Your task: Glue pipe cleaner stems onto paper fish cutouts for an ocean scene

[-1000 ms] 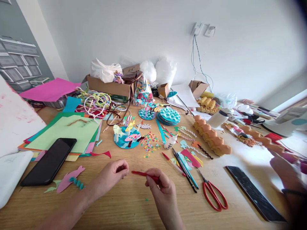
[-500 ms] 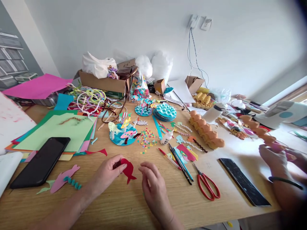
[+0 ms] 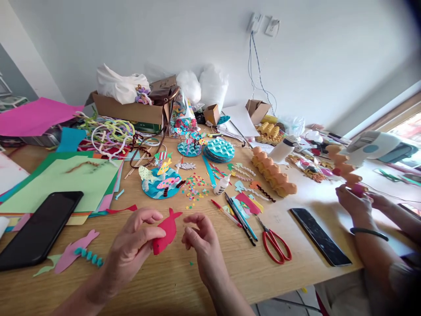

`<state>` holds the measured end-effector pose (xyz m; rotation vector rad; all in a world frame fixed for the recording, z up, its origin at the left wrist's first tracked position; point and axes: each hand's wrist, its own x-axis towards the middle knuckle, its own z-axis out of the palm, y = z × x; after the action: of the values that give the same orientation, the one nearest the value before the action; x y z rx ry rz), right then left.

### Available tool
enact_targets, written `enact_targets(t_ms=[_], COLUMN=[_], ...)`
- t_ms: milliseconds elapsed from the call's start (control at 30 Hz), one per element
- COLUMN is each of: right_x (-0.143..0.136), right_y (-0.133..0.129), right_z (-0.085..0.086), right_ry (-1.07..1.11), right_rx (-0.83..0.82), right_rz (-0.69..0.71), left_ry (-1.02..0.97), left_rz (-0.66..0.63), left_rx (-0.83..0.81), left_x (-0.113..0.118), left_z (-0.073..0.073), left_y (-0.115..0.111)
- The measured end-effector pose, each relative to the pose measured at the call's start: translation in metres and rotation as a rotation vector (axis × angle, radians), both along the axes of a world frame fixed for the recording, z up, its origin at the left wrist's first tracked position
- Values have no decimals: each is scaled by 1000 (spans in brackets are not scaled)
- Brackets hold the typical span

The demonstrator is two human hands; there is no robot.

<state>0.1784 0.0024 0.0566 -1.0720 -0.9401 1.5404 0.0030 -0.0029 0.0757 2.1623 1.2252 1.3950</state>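
- While pinched between the thumb and fingers of the left hand (image 3: 133, 239), held above the wooden table (image 3: 158, 289), with its tail tilted up: one red paper fish (image 3: 167, 232).
- Just beside it, loosely curled with fingers apart: one right hand (image 3: 205, 248).
- Beyond, standing on one round blue base (image 3: 153, 192): four small paper fish (image 3: 170, 182).
- Near that base: one white glue bottle (image 3: 222, 185).
- Lying to the right: three slim pens or brushes (image 3: 241, 226), then one pair of red-handled scissors (image 3: 276, 245).
- Lying to the left: one pink paper fish (image 3: 74, 253), touching one turquoise curl (image 3: 88, 256); near these, one black phone (image 3: 42, 224).
- Far right, closed round one egg-carton strip (image 3: 344, 164): two hands of a co-worker (image 3: 355, 204).
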Motion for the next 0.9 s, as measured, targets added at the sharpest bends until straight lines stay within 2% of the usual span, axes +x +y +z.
enact_targets(t_ms=[100,200,300,367,433,500,567,633,700,767,900], right_x=[-2,-7,-11,-10,-9,-8,-8,-10,-13,-15,-14], right_y=[-5,-7,-5,-2,1,3,5,5,5,5,6], right_z=[4,7,7,7,8,9,10,9,8,5,1], right_ry=[125,160,164,167,164,152,133,97,47,9,-31], right_rx=[-125,-139,-145,-146,-125,-97,-80,-61,-34,-7,5], right_rz=[161,286,286,253,227,215,211,205,194,189,208], left_ry=[111,175,193,133,7,-129,-249,-346,-397,-417,-492], left_rz=[76,68,38,73,137,142,67,-38,-120,-145,-36], left_rx=[108,139,161,150,47,-185,-466,-666,-768,-823,-858], left_x=[0,3,5,3,0,-4,-4,1,8,16,21], left_z=[0,-3,-7,-10,-12,-13,-12,-9,-6,-5,-6], left_y=[-1,-3,-3,-2,0,1,2,1,0,0,4])
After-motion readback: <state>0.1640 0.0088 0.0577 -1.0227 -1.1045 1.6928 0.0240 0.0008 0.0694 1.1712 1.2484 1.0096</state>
